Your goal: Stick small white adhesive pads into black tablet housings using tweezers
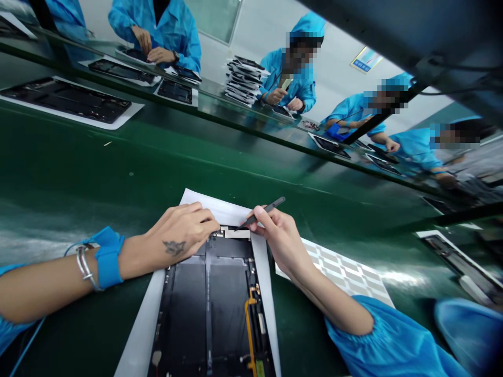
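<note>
Workroom, one. Glossy green workbench [118, 173], running left to right across the near scene; white glare on its surface at near left [27, 246] and near right [401, 277]. Raised dark green bench edge [251, 123], far side. White wall [251, 57]; glazed panel [212, 21]; wall-mounted blue-and-white notice [366, 59]; teal wall section [440, 111], far right. Black upright post [377, 113]. Dark overhead housing [408, 29], upper right.

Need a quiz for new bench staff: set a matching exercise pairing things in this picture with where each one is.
Things:
1. Tweezers
2. Blue wrist strap
3. Stack of tablet panels
4. Gridded white sheet

Places:
A. Piled across the bench
B. On the left wrist
C. Right of the dark tablet panel
D. In the right hand

Pairs: 1-D, 2-B, 3-A, 4-C
</note>
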A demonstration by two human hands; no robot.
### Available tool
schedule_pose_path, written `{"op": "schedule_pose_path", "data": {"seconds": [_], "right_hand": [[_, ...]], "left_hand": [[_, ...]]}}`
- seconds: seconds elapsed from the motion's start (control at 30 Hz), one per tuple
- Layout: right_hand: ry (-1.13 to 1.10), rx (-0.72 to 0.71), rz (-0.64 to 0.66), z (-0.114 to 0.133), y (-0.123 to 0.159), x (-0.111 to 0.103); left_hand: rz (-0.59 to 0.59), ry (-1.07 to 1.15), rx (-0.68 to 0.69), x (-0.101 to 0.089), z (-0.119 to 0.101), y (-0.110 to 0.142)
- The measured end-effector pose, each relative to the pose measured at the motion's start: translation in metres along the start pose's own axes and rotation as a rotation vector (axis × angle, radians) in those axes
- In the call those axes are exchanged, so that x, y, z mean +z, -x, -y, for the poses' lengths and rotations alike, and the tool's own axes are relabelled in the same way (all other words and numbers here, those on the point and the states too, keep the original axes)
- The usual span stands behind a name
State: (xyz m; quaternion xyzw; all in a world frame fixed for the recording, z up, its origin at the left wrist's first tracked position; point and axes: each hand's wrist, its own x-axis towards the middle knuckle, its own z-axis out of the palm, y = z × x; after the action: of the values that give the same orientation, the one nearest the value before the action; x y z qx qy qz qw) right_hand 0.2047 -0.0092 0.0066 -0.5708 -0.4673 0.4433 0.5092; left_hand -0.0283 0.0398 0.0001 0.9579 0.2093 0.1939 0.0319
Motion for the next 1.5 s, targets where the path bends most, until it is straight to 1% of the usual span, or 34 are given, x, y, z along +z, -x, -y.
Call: {"op": "schedule_pose_path", "data": {"seconds": [0.23, 0.4, 0.57, 0.77, 0.97, 1.03, 1.1, 1.17, 1.3, 1.5], "right_hand": [[0.019, -0.009, -0.002, -0.001, -0.001, 0.0], [0.04, -0.011, 0.012, -0.001, -0.002, -0.001], [0.106, -0.038, 0.018, -0.003, -0.002, -0.002], [0.214, -0.12, 0.016, -0.006, -0.004, -0.003], [0.337, -0.195, 0.04, 0.001, -0.004, -0.002], [0.359, -0.218, 0.023, 0.003, -0.002, -0.001], [0.36, -0.273, -0.026, 0.004, 0.002, 0.0], [0.365, -0.363, -0.042, 0.005, 0.006, 0.002], [0.434, -0.543, 0.079, 0.003, 0.011, 0.008], [0.491, -0.672, 0.158, -0.001, 0.011, 0.009]], "left_hand": [[-0.024, -0.014, 0.006, 0.001, 0.001, 0.0], [-0.01, -0.042, -0.003, -0.001, -0.001, -0.001], [-0.075, -0.051, 0.071, 0.003, 0.001, 0.0], [-0.042, -0.024, 0.085, 0.007, 0.005, 0.0], [-0.02, -0.001, 0.08, 0.004, 0.006, -0.001], [-0.02, 0.009, 0.081, 0.004, 0.007, -0.001], [-0.03, 0.007, 0.087, 0.004, 0.007, 0.0], [-0.051, -0.011, 0.097, 0.004, 0.006, 0.001], [-0.08, -0.038, 0.098, 0.004, 0.004, 0.002], [-0.07, -0.035, 0.086, 0.003, 0.004, 0.0]]}}
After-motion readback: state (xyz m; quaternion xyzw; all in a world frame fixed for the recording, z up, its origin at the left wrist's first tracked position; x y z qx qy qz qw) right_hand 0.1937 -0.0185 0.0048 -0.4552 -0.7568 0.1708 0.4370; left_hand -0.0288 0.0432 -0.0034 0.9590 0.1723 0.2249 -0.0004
